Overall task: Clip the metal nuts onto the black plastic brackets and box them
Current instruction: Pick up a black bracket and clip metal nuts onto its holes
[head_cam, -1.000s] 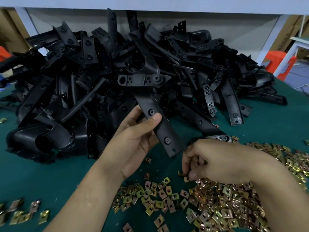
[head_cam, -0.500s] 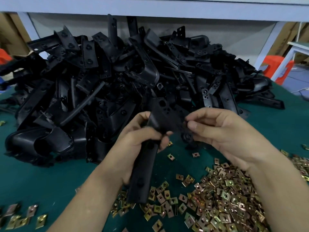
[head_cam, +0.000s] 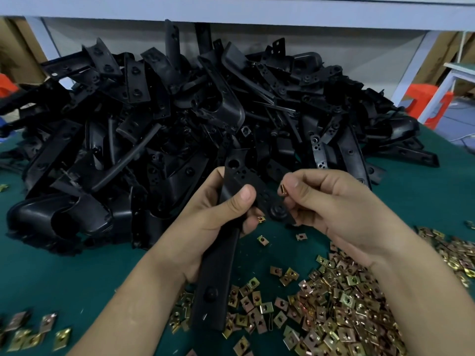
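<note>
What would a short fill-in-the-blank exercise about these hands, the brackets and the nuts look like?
1. The left hand grips a long black plastic ____.
2. The right hand pinches a small gold-coloured metal nut between its ____ and index finger.
3. Most loose nuts lie on the green table cover beneath the ____ forearm.
Missing words: bracket; thumb; right.

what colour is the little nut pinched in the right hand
Brassy gold; the nut shows best in the head view, pinched by the right hand.
</note>
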Tool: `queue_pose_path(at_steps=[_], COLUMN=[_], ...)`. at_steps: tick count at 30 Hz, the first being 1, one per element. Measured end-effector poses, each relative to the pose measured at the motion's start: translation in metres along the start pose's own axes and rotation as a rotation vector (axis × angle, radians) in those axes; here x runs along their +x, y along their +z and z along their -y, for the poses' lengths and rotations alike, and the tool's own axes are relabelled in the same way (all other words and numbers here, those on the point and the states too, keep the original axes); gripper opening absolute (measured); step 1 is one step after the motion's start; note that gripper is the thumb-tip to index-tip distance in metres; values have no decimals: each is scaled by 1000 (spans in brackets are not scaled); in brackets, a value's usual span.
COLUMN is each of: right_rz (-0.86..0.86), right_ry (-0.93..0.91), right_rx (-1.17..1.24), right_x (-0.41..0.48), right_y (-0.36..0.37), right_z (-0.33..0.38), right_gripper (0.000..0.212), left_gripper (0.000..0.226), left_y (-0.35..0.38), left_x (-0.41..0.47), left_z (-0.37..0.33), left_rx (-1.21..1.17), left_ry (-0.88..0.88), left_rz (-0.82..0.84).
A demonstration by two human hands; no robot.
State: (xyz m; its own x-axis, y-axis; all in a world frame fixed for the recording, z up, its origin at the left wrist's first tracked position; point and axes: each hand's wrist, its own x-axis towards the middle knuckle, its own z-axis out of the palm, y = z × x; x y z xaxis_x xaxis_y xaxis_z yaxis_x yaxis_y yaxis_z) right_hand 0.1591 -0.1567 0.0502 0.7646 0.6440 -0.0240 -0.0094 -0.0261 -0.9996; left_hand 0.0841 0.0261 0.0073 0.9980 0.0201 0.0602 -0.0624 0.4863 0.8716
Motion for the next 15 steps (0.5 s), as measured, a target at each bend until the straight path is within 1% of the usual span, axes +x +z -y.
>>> queue_pose_path(at_steps=[4,8,12,15], right_rz=[37,15,18,54], right_ry=[15,22,30,31], right_rx=[-47,-51,-43,-35], right_x=[-1,0,0,0], right_y=[5,5,6,5], right_z=[2,2,1,2], right_gripper=[28,26,23,24], left_gripper=[55,56,56,55], left_y=[-2,-5,-5,-6], left_x=[1,0,1,1], left_z=[1,1,2,2], left_rx=[42,104,87,90], left_ry=[9,23,41,54], left_rz=[10,48,54,57])
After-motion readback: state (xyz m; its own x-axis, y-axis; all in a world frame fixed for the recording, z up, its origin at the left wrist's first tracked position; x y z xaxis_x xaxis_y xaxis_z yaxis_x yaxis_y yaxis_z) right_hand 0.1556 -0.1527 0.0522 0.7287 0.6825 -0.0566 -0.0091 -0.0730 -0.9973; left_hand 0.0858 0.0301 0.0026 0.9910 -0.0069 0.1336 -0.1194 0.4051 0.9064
